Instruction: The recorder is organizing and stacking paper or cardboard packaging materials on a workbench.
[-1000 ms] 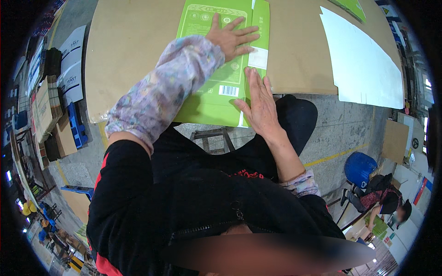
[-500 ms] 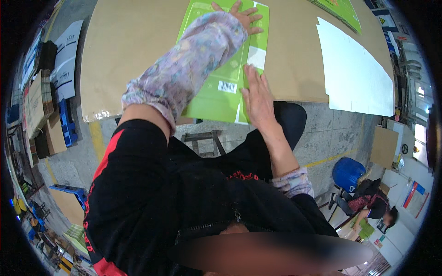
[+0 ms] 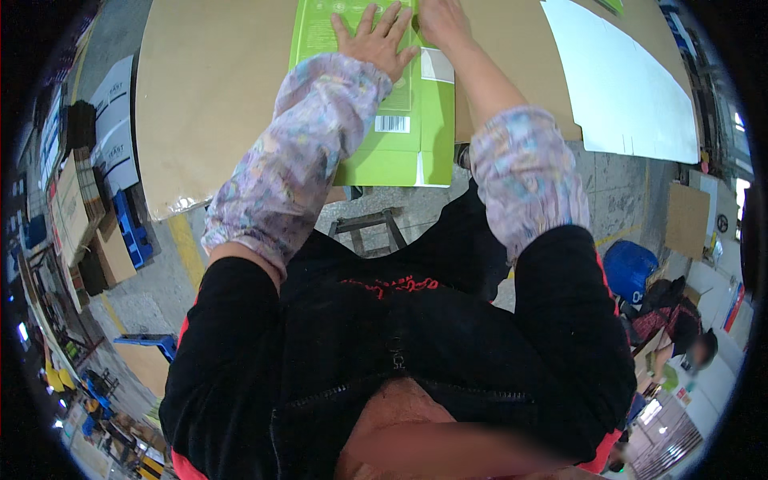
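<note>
A flat green printed carton [image 3: 436, 144] lies on the brown cardboard table top [image 3: 208, 88]; its near end reaches past the table edge. A barcode and a pale patch along its right flap are visible. My left hand [image 3: 374, 40] rests flat on the carton's middle, palm down and fingers spread, holding nothing. At the carton's right flap, farther from me, is my right hand [image 3: 444, 22]. The upper picture edge cuts off part of that hand, and its fingers do not show clearly.
A large white sheet [image 3: 624, 80] lies on the table to the right, with a bit of green printed sheet [image 3: 613, 5] beyond it. Below the table edge stands a dark stool [image 3: 368, 228]. A blue barrel [image 3: 630, 268] and another person [image 3: 676, 328] are at right; cardboard stacks [image 3: 76, 200] at left.
My right hand has slid far up along the carton's right flap. My left hand has moved left and nearer, off the flap onto the carton's middle. The view has shifted slightly.
</note>
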A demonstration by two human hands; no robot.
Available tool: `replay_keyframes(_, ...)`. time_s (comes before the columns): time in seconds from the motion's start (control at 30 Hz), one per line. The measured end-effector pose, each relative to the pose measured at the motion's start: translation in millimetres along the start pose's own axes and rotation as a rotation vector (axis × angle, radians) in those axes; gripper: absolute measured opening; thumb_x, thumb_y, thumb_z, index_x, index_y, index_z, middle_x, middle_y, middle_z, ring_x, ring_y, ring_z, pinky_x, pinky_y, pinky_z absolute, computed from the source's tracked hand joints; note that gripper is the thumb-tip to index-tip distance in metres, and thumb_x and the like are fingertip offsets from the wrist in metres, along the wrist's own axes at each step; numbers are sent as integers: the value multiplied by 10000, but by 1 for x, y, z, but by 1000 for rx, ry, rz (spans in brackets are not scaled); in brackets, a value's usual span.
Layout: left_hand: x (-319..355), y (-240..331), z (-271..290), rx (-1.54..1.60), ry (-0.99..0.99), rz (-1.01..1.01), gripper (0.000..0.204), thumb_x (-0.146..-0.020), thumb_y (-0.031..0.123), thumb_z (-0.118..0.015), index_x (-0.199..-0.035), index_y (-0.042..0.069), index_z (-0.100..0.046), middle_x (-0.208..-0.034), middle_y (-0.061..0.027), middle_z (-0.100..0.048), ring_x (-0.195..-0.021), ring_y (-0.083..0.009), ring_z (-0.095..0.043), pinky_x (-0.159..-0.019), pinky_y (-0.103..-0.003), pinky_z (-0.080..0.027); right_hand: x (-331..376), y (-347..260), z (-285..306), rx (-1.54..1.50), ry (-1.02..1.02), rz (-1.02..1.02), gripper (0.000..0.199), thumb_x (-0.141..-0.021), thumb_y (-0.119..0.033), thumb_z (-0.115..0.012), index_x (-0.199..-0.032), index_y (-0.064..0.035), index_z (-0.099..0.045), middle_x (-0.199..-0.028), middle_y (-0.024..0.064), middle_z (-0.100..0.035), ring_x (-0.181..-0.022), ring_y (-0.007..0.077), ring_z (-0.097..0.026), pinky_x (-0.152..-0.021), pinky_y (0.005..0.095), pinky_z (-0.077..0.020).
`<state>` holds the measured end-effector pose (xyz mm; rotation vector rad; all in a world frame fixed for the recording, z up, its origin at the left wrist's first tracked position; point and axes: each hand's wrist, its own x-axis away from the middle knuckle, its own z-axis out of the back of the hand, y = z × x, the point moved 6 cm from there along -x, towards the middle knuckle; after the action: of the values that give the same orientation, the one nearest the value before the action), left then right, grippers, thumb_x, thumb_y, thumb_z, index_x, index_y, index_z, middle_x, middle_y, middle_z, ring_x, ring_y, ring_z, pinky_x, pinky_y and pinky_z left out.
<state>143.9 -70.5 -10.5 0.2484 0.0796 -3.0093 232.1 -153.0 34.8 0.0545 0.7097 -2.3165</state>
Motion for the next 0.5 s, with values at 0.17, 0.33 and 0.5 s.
replay_keyframes(0.17, 17, 39, 16, 90, 30, -175, 556, -942, 436, -296, -1446, 257, -146, -1497, 51, -189, -1387, -220, -144, -1080, -615, -75, -21, 46, 1, 297, 134, -57, 505, -889, -116, -397, -1359, 33, -288, -1368, 249, -358, -1255, 351, -374, -1069, 390, -283)
replay_keyframes(0.33, 18, 15, 3, 138, -83, -72, 541, -933, 335, -312, -1446, 253, -164, -1503, 42, -176, -1389, -216, -140, -1095, -588, -58, 83, -11, -21, 173, 198, 55, 435, -888, -109, -390, -1296, 36, -353, -1256, 275, -459, -1132, 405, -468, -949, 444, -388)
replay_keyframes(0.5, 22, 27, 26, 164, -3, -140, 599, -900, 495, -367, -1436, 283, -206, -1507, 12, -171, -1389, -244, -138, -1079, -603, -56, 219, -67, 1, -23, -52, 143, 506, -896, -63, -334, -1391, -10, -242, -1358, 270, -355, -1271, 368, -363, -1090, 433, -254)
